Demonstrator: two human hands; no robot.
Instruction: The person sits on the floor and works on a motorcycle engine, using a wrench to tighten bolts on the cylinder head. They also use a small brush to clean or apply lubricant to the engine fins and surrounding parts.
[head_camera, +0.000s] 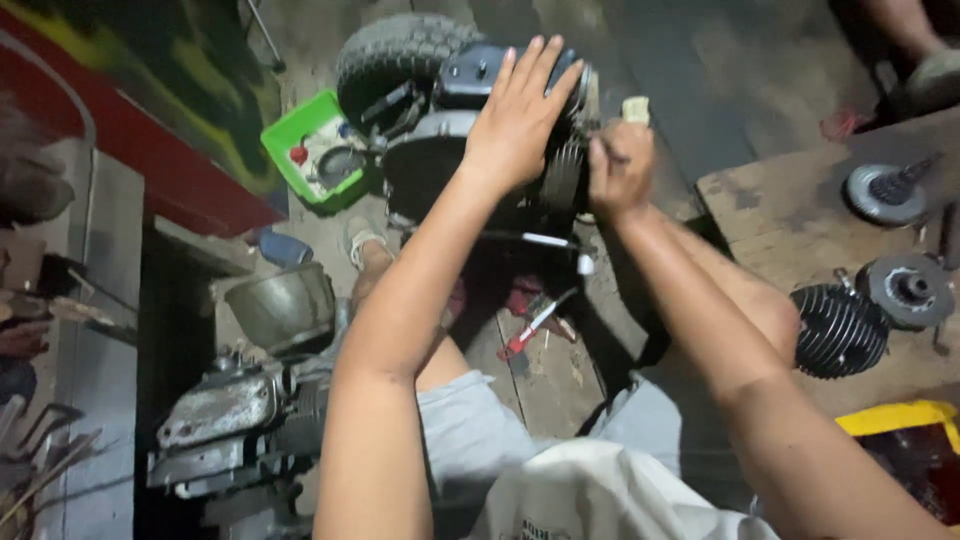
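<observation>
A dark engine (450, 150) with a finned cylinder sits in front of me, beside a knobby tyre (395, 50). My left hand (520, 105) lies flat on top of the engine, fingers spread and pressing on its black cover. My right hand (620, 165) is closed in a fist around a small pale object (635, 108) that sticks out above the fingers, held against the right side of the engine. What the pale object is cannot be told.
A green tray (315, 150) with small parts lies left of the engine. A metal bowl (282, 305) and another engine block (225, 420) sit lower left. A finned cylinder (838, 330) and round metal parts (908, 290) rest on a wooden board at right. A red-handled tool (530, 325) lies on the floor.
</observation>
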